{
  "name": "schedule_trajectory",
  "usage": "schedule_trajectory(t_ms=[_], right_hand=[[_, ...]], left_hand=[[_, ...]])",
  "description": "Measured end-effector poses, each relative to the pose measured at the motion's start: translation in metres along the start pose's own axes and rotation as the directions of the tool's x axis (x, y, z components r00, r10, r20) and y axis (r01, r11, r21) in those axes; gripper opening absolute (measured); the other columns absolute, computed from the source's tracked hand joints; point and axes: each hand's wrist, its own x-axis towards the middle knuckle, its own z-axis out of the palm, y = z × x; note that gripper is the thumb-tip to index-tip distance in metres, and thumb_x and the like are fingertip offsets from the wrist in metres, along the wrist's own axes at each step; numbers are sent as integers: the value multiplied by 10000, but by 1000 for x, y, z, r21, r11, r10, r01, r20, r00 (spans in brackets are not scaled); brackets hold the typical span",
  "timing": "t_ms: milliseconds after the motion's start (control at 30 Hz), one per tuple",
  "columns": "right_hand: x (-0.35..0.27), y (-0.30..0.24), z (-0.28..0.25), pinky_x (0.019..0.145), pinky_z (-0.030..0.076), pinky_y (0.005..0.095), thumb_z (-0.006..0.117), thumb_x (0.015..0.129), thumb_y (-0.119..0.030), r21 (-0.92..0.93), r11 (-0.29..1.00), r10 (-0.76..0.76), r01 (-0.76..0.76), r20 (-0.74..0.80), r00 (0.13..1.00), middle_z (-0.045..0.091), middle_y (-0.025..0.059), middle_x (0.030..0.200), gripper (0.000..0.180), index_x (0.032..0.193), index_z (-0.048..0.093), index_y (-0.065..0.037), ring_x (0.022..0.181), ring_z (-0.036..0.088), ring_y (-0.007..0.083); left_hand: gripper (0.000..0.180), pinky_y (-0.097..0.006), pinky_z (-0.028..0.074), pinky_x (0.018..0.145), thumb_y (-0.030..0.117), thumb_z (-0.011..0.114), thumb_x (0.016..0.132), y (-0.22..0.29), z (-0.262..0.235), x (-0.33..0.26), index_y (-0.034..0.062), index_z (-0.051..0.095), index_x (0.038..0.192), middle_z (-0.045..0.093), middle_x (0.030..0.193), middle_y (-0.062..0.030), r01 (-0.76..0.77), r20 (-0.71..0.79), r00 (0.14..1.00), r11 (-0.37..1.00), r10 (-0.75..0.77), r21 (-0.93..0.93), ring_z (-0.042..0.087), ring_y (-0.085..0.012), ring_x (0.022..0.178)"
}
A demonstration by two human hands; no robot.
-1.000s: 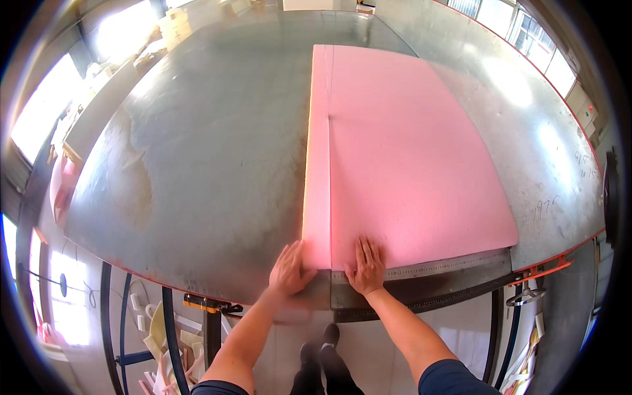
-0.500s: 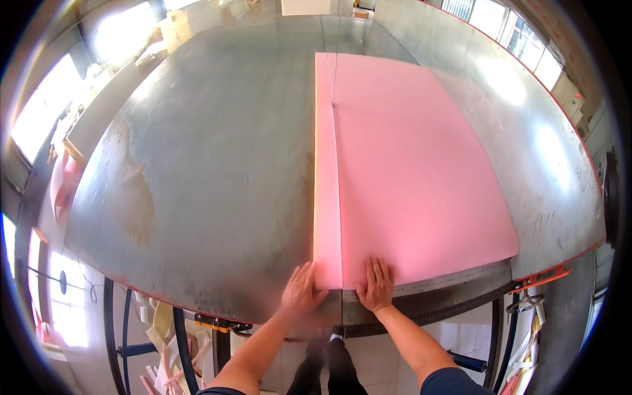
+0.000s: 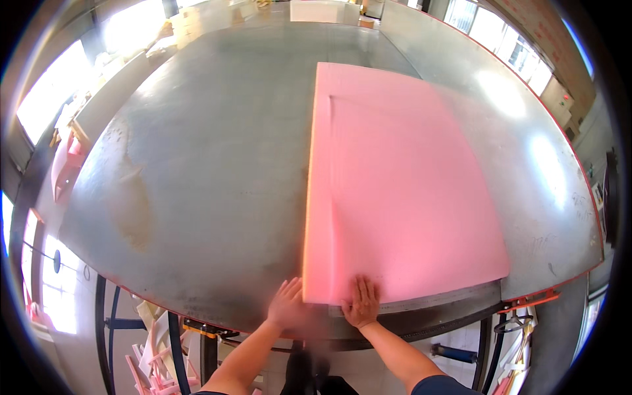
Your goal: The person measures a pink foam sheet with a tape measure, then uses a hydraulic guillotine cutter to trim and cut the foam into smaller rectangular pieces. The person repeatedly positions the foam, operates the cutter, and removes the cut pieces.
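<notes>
A large pink foam sheet (image 3: 415,184) lies flat on a grey metal tabletop (image 3: 217,145). A lengthwise line near its left side sets off a narrow strip (image 3: 318,164); the strip's left edge looks yellowish. My left hand (image 3: 286,306) is open at the sheet's near left corner, fingers stretched forward beside the edge. Its thumb side is blurred, so I cannot tell how firmly it touches. On the near edge of the foam rests my right hand (image 3: 361,303), open and palm down, its fingers on the pink surface.
A ruler-like marked strip (image 3: 434,293) runs along the table's near edge, right of my right hand. A raised metal panel (image 3: 546,178) borders the right side. Foam offcuts (image 3: 158,352) lie under the table at left. Pale boards and boxes stand beyond the far side.
The view has shifted slightly. My hands and the sheet's near edge sit lower and further left in the picture. The thin dark line above the slit no longer shows clearly.
</notes>
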Motion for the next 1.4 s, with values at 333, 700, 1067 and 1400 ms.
schedule_trajectory(t_ms=[333, 700, 1067, 1400], right_hand=[[5, 14, -9, 1087, 282, 594, 526, 882, -459, 46, 999, -15, 16, -33, 999, 487, 183, 1418, 673, 1383, 487, -11, 1302, 447, 397], [-45, 41, -16, 1084, 279, 592, 507, 889, -457, 45, 999, -25, 25, -5, 1000, 446, 180, 1460, 674, 1395, 465, -13, 1335, 413, 401], [-80, 53, -41, 1171, 177, 557, 485, 913, -467, 28, 999, -27, 24, 126, 992, 371, 157, 1527, 708, 1467, 383, -38, 1416, 328, 367], [-21, 60, -70, 1002, 463, 423, 546, 934, -353, 345, 934, -193, 96, 260, 946, 642, 218, 1198, 448, 1196, 629, 3, 1145, 607, 345]], left_hand=[[540, -483, 319, 1137, 330, 653, 872, 19, -8, 19, 60, 543, 1326, 513, 1411, -150, 19, 48, 999, 997, -22, 78, 448, -326, 1347], [547, -488, 315, 1139, 317, 664, 862, 56, 29, -17, 43, 545, 1321, 510, 1411, -152, 12, -6, 1000, 999, -11, 35, 438, -334, 1354], [288, -394, 412, 1066, 204, 655, 910, 121, 16, -55, 96, 665, 1177, 545, 1388, -105, 275, -133, 921, 853, -366, -444, 508, -281, 1292], [263, -270, 458, 827, 163, 530, 973, 230, -118, -219, -6, 621, 1152, 639, 1080, -8, -27, -308, 674, 395, -671, -918, 543, -88, 979]])
